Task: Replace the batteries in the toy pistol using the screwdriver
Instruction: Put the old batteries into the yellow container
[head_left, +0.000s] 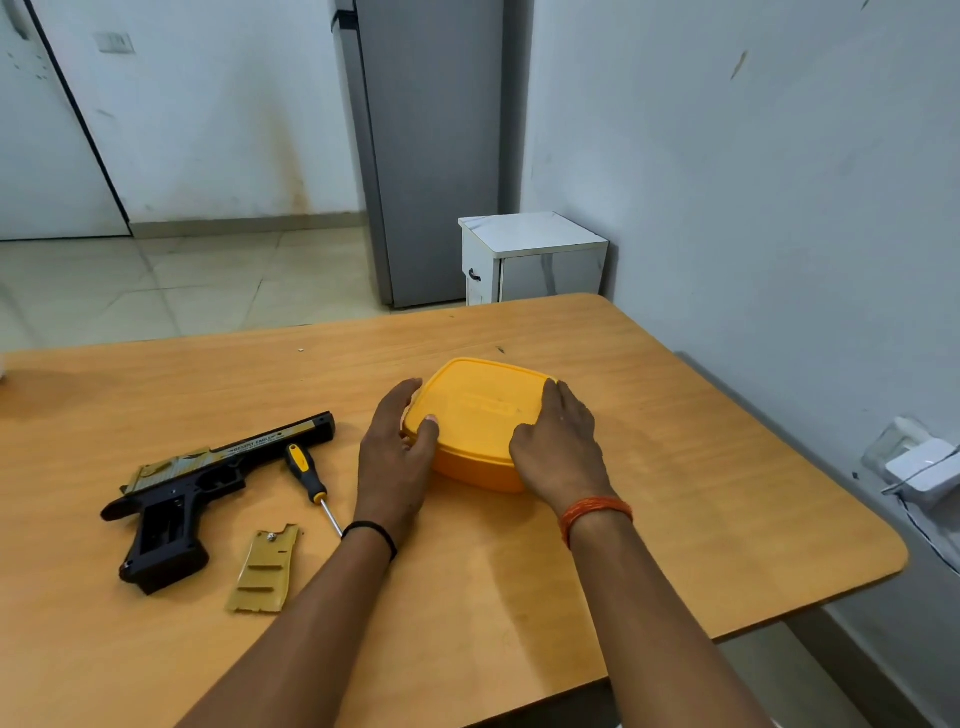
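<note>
A black and gold toy pistol (192, 486) lies on its side at the left of the wooden table (701, 493), its grip compartment uncovered. The gold grip cover (265, 569), with a screw in its top, lies just in front of it. A yellow and black screwdriver (307, 475) lies between the pistol and my left hand. A yellow lidded box (480, 415) sits mid-table. My left hand (397, 452) holds its left side, thumb on the lid. My right hand (563, 444) rests on the lid's right side, fingers laid over the edge. No batteries are visible.
A white charger with a cable (922, 470) sits past the table's right edge by the wall. Beyond the far edge stand a small white cabinet (530, 260) and a grey fridge (426, 150).
</note>
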